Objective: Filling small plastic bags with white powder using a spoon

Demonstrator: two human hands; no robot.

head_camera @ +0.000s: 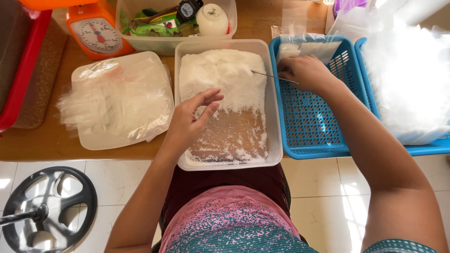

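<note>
Clearly the right hand (307, 72) is closed on a thin metal utensil (272, 76) whose tip rests in the white grains (225, 75) – scooping looks underway. The left hand (192, 117) hovers over the clear tub (276, 117), fingers loosely spread, holding nothing. Next, a bag (307, 47) from the blue basket (314, 131) seems needed – judged only.

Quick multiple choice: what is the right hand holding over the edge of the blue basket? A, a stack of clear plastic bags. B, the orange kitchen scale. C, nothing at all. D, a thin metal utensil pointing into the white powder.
D: the right hand grips a thin metal utensil whose tip reaches into the white powder in the clear tub, beside the blue basket.
</note>
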